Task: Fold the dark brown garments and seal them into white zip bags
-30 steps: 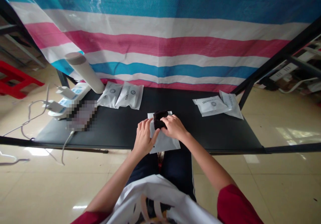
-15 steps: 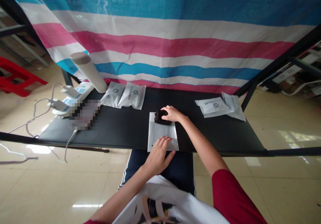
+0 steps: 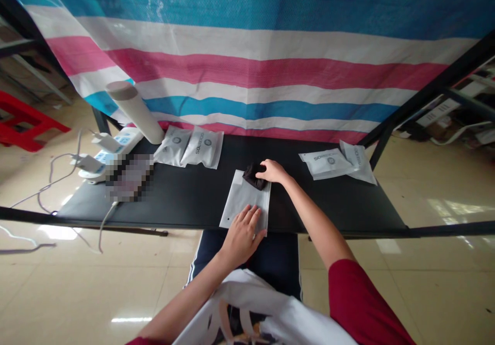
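"What do you have from your end?"

"Through my head camera I see the black cloth [image 3: 251, 177] bunched up at the far right corner of a flat white bag [image 3: 237, 200]. My right hand [image 3: 271, 171] has it by its right side, thumb and fingers pinching the fabric."

"And your left?"

"My left hand [image 3: 240, 237] lies over the near part of that bag, palm down. The fingers are stretched out with slight gaps, the thumb set apart; they pinch nothing. I can't tell how hard they press."

"Where's the bag sitting?"

"On the black table [image 3: 193, 195], near the middle, slightly turned, its near right corner reaching past the front edge."

"Anything around it?"

"Two plump printed bags side by side at the back left, one [image 3: 170, 151] next to the bottle [image 3: 141, 120], the other [image 3: 203, 151] to its right. The power strip [image 3: 126, 141] is further left. On the right, a printed bag [image 3: 327, 166] overlaps another [image 3: 359, 164]."
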{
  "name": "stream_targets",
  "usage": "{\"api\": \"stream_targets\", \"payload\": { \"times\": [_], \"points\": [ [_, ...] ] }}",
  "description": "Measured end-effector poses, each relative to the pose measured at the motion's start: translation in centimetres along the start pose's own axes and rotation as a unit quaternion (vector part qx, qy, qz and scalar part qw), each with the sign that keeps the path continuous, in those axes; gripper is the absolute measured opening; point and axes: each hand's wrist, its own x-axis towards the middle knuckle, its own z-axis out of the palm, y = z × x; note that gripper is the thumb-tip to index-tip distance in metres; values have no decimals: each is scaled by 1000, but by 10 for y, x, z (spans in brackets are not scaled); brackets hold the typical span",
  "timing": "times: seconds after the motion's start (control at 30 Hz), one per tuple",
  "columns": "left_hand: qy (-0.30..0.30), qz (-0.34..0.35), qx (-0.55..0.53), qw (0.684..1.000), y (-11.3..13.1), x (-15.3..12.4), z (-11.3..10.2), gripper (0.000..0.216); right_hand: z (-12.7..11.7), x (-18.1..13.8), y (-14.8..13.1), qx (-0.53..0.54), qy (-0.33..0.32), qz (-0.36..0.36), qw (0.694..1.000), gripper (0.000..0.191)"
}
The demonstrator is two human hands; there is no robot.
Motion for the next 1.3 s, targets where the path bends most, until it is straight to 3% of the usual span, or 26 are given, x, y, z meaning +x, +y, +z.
{"api": "stream_targets", "payload": {
  "times": [0.2, 0.33, 0.47, 0.53, 0.63, 0.7, 0.73, 0.8, 0.97, 1.07, 1.17, 1.23, 1.3],
  "points": [
    [16, -29, 73, 997, 11, 13, -9, 47, -9, -7, 14, -20, 215, 119, 969, 37],
    [27, -59, 100, 993, 10, 28, -8, 46, -15, -25, 26, 31, 281, 106, 953, 34],
    [22, -66, 103, 992, 7, 39, -4, 39, -11, -50, 32, 225, 312, 124, 915, 38],
    [10, -61, 97, 993, 5, 42, -4, 29, -5, -65, 29, 390, 285, 140, 864, 39],
    [-7, -59, 79, 995, 1, 46, -7, 20, 10, -91, 17, 636, 173, 137, 740, 42],
    [-8, -61, 63, 996, -2, 48, -9, 21, 24, -107, 6, 727, 97, 123, 668, 43],
    [-5, -61, 55, 997, -4, 49, -10, 20, 32, -114, 1, 745, 73, 123, 651, 42],
    [7, -65, 36, 997, -8, 52, -13, 17, 45, -124, -5, 741, 56, 146, 652, 40],
    [80, -81, -47, 992, -18, 55, -25, 20, 61, -129, -5, 696, 53, 180, 694, 30],
    [128, -70, -106, 984, -21, 55, -35, 23, 57, -125, -3, 644, -1, 118, 756, 32],
    [126, -53, -124, 983, -18, 54, -41, 27, 52, -116, -6, 593, -11, 84, 801, 35],
    [98, -48, -124, 986, -13, 53, -42, 27, 53, -108, -11, 600, 16, 103, 793, 36],
    [60, -45, -123, 990, -8, 51, -38, 26, 57, -101, -19, 640, 54, 142, 753, 39]
  ]
}}
